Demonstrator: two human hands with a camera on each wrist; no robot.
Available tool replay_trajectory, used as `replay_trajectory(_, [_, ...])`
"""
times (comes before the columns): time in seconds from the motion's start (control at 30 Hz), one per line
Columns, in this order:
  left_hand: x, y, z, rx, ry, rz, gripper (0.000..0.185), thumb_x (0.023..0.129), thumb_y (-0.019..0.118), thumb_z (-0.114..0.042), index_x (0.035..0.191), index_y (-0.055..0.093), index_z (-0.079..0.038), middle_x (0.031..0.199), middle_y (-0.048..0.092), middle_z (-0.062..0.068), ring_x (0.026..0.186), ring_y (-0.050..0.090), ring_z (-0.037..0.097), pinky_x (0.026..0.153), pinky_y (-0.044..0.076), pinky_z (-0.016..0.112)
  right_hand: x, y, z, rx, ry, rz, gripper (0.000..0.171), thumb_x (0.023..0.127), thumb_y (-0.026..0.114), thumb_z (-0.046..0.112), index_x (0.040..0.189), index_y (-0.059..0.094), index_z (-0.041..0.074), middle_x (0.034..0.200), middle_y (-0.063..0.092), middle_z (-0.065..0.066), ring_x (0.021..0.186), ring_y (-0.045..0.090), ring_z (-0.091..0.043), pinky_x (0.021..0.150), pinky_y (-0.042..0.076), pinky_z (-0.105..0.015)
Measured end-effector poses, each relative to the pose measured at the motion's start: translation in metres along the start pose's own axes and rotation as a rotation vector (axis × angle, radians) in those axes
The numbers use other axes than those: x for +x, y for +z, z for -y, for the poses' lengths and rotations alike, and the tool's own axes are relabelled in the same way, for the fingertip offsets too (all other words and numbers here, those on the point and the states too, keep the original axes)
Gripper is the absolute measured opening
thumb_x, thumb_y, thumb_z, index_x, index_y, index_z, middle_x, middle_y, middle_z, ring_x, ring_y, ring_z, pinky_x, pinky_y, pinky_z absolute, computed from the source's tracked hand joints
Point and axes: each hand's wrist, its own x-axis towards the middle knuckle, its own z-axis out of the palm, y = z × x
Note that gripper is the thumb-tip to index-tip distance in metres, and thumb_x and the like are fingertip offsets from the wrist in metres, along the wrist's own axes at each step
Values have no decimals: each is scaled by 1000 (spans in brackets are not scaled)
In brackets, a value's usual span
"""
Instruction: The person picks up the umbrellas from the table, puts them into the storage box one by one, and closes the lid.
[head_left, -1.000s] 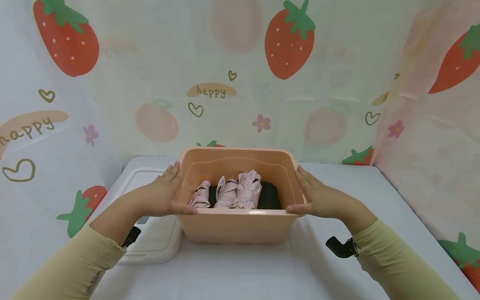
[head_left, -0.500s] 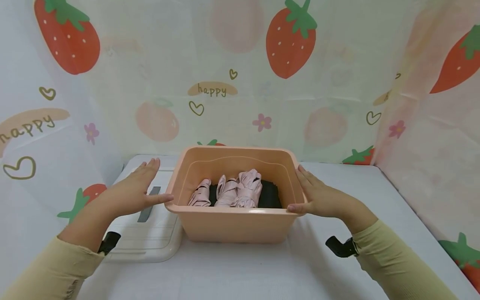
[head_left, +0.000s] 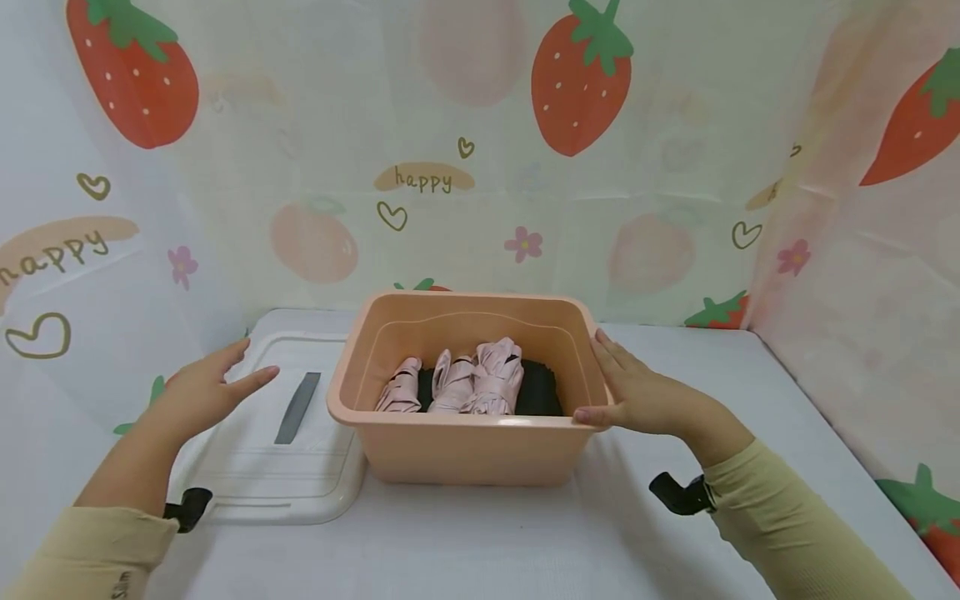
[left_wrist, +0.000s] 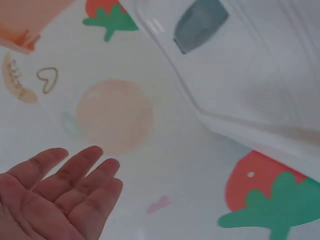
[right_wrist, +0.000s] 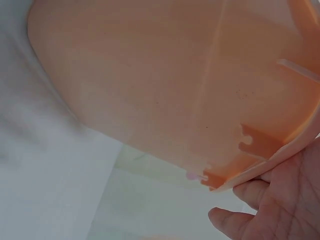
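Right hand (head_left: 645, 398) on one bin (head_left: 465, 450), three pink umbrellas (head_left: 457, 385) inside

— What is seen around the white table (head_left: 480, 542)?

— It is enclosed on three sides by a pale printed backdrop (head_left: 480, 192) (strawberries, hearts, flowers, the word "happy").

— And the light?

— Soft, even light is cast over the table; faint shadows are laid on its cloth.
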Motion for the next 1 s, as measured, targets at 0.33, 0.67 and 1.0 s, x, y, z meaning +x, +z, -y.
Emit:
replay_trajectory(0.33, [-3,11,41,-100,-55,9,87,91,37,-57,137,19,15,130,32,40,117,33,54,90,32,62,0,1,3,-3,14,4,110,75,53,70,147,-3,7,153,-8,-10,138,-5,-36,106,11,-58])
replay_trajectory(0.67, [-6,22,62,-108,-156,60,91,90,33,-61,137,17,15,131,30,40,118,29,56,89,33,62,0,1,3,4,10,1,109,76,53,69,147,-2,7,153,-8,-10,138,-5,-36,106,12,-58])
replay_trajectory(1.0, [-4,30,80,-232,-254,114,96,87,34,-65,139,11,12,136,15,42,123,17,57,93,27,65,0,3,3,21,9,-3,109,75,55,67,147,-2,8,153,-8,-10,138,-5,-35,107,12,-57])
